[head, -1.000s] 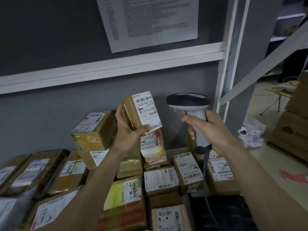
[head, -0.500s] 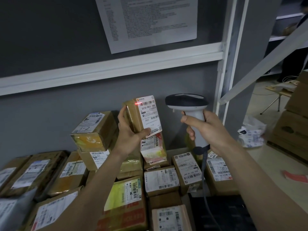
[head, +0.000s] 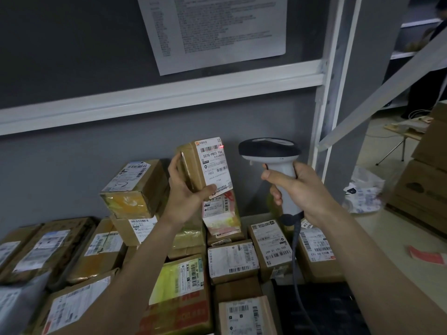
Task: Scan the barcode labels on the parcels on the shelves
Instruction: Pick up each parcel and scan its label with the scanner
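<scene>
My left hand [head: 185, 192] grips a small brown parcel [head: 192, 163] upright, thumb on the lower edge of its white barcode label [head: 214, 165], which faces me. A red scan dot glows at the right end of the label's top barcode. My right hand [head: 300, 187] grips the white handle of a barcode scanner [head: 269, 148], whose dark head sits just right of the parcel. Its cable hangs down past my right wrist. Below lie several labelled cardboard parcels [head: 233, 261] on the shelf.
A taller stack of boxes [head: 135, 187] stands left of my left hand. A white shelf beam [head: 157, 93] and a printed sheet [head: 217, 27] are above. A shelf upright [head: 324, 93] stands right; beyond it are large cartons [head: 420, 189] and a white bag [head: 362, 192].
The red scan dot has moved from the left end of the label's top barcode to its right end. The parcel and scanner have stayed nearly in place.
</scene>
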